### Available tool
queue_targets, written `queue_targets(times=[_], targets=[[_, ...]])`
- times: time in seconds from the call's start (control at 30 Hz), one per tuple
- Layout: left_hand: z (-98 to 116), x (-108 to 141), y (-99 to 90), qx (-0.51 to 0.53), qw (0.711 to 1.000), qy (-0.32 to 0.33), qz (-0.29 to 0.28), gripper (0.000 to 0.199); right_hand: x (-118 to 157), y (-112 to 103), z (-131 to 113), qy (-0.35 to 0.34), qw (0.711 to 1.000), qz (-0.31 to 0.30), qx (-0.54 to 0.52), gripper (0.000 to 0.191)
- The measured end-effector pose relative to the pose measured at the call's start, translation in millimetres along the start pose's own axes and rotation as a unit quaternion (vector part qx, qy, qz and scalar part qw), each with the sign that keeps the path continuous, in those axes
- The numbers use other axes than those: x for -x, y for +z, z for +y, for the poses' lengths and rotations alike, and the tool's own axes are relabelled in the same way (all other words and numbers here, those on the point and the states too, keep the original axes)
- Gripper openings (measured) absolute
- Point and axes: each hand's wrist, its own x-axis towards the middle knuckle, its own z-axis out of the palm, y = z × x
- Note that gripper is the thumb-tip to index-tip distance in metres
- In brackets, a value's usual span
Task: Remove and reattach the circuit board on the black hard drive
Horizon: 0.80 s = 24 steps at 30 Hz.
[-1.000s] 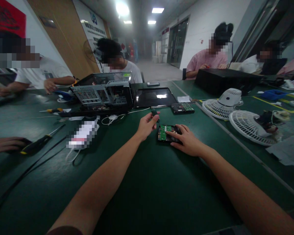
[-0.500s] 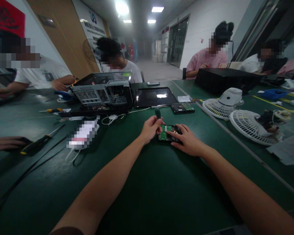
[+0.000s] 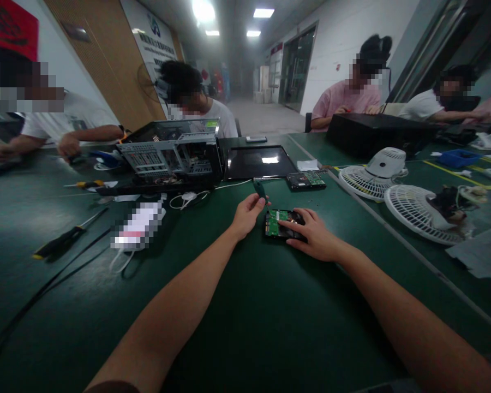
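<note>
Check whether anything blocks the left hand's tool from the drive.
Nothing visible blocks it: the green-handled screwdriver in the left hand slants down to the far left corner of the hard drive. The right hand covers part of the drive's right side, away from that corner. Tip contact is too small to tell.

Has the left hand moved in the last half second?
Yes: the left hand has drawn slightly left, judged against the far hard drive; the left end of the near hard drive, partly covered before, now shows.
</note>
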Motion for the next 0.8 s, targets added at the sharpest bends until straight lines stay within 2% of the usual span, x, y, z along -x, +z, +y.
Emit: queue_targets(times=[0.13, 0.23, 0.37, 0.53, 0.8], targets=[[-4, 2, 3.1, -0.008, 1.000, 0.013, -0.017, 0.037, -2, 0, -4, 0.012, 1.000, 0.012, 0.001, 0.060], [-5, 2, 7.6, -0.016, 1.000, 0.011, -0.021, 0.038, -3, -1, -10, 0.034, 0.999, 0.019, 0.008, 0.067], [1, 0, 8.2, -0.069, 0.996, 0.039, -0.031, 0.033, 0, -5, -17, 0.040, 0.999, 0.011, 0.003, 0.074], [14, -5, 0.6, -0.226, 0.963, 0.132, -0.058, 0.026, 3, -10, -26, 0.044, 0.999, 0.004, -0.022, 0.075], [21, -11, -4.2, -0.296, 0.942, 0.135, -0.080, 0.024, 1, -4, -49, 0.064, 0.994, 0.011, -0.083, 0.065]])
